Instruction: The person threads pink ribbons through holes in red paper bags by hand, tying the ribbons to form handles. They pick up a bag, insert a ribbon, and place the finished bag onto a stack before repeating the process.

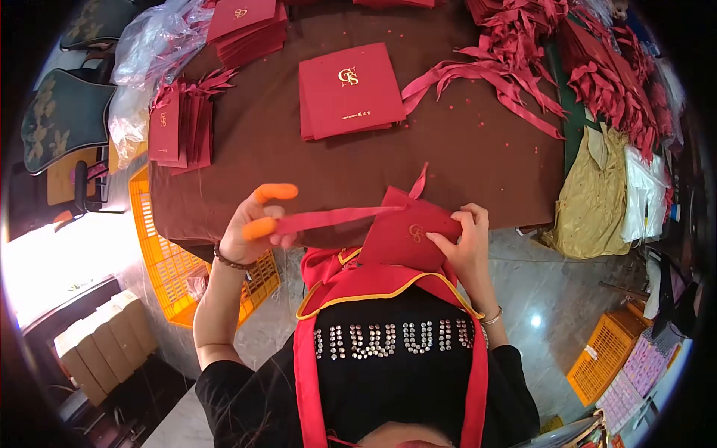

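Observation:
My left hand [252, 222] wears orange finger covers on two fingers. The end of a red ribbon [336, 217] is caught at its thumb, and one covered finger stands apart above. The ribbon stretches across to a red paper bag [407, 237] with a gold logo, and a second ribbon end sticks up from the bag's top. Thumb and fingers of my right hand [464, 243] grip the bag at its right edge. It is tilted, close to the table's front edge and above my red apron [388, 287]. Beyond it, a stack of flat red bags [351, 89] lies on the brown-covered table [261, 157].
Loose red ribbons [489, 73] lie at the table's right. Ribboned bags [179, 131] stand at its left, with another stack [246, 30] behind. A yellow crate [160, 257] is below left, a gold plastic sack [594, 198] at right, and an orange crate [606, 357] on the floor.

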Demonstrator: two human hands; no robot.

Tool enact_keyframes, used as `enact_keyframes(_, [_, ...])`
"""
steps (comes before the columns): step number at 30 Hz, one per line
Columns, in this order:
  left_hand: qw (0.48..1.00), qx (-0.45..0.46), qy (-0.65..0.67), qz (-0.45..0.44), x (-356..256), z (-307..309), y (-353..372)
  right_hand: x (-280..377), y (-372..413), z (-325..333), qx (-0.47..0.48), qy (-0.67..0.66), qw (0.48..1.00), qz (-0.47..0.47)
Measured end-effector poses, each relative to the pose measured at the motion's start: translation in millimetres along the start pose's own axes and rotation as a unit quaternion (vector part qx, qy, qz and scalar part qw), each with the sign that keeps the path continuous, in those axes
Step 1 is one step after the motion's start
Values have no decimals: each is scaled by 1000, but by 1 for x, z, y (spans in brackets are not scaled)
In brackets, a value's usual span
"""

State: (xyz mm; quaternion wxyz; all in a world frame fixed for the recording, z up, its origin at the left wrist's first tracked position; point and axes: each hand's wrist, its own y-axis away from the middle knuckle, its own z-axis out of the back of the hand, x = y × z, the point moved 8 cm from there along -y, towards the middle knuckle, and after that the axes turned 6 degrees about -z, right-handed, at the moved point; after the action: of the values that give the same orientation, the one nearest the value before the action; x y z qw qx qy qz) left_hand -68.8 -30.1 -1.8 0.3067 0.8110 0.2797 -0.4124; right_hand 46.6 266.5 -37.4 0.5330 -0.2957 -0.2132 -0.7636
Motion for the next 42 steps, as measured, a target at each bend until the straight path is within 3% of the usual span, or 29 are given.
enact_keyframes(3, [961, 55, 247, -113, -17, -9, -2, -11, 0, 3, 35, -55, 997, -37])
enact_keyframes(5, [963, 8, 229, -142, -34, -28, -8, -29, 1, -2, 92, -166, 974, -126])
enact_keyframes(6, [962, -40, 211, -171, -41, -30, -10, -29, 1, -1, 90, -164, 974, -126])
enact_keyframes(8, [957, -39, 229, -176, -37, -28, -20, -29, 2, 2, 98, -200, 968, -118])
enact_keyframes(10, [954, 81, 129, -257, -40, -36, -33, -25, 1, 4, 111, -199, 967, -110])
enact_keyframes(12, [957, 88, 140, -240, -37, -49, -43, -19, -1, 7, 122, -199, 967, -104])
enact_keyframes(13, [938, 59, -155, -305, -49, -67, -44, -22, 2, -1, 187, -220, 943, -165])
enact_keyframes(14, [830, 26, -436, -346, -57, -91, -45, -26, 7, -11, 250, -242, 911, -223])
enact_keyframes(16, [837, 136, -438, -297, -41, -127, -62, -33, 9, -17, 241, -259, 908, -227])
enact_keyframes(18, [899, 144, -413, -23, 11, -136, -73, -28, 4, -18, 215, -308, 905, -198])
enact_keyframes(19, [898, 145, -414, -22, 28, -140, -77, -28, 4, -22, 213, -310, 905, -199])
enact_keyframes(21, [821, 141, -535, -142, 56, -143, -83, -28, 3, -26, 177, -394, 881, -194])
enact_keyframes(22, [820, 143, -536, -141, 63, -144, -83, -28, 3, -25, 175, -396, 880, -195])
enact_keyframes(24, [745, 131, -640, -133, 73, -144, -82, -27, 2, -22, 183, -352, 897, -194])
enact_keyframes(28, [722, 172, -665, -85, 77, -156, -80, -24, 1, -19, 153, -385, 895, -165])
enact_keyframes(30, [686, 175, -696, -117, 74, -165, -80, -26, 5, -22, 203, -347, 891, -210])
enact_keyframes(33, [662, 154, -712, -174, 75, -170, -79, -24, 5, -19, 187, -315, 910, -194])
enact_keyframes(42, [621, 130, -745, -208, 72, -179, -79, -13, 7, -7, 164, -255, 939, -163])
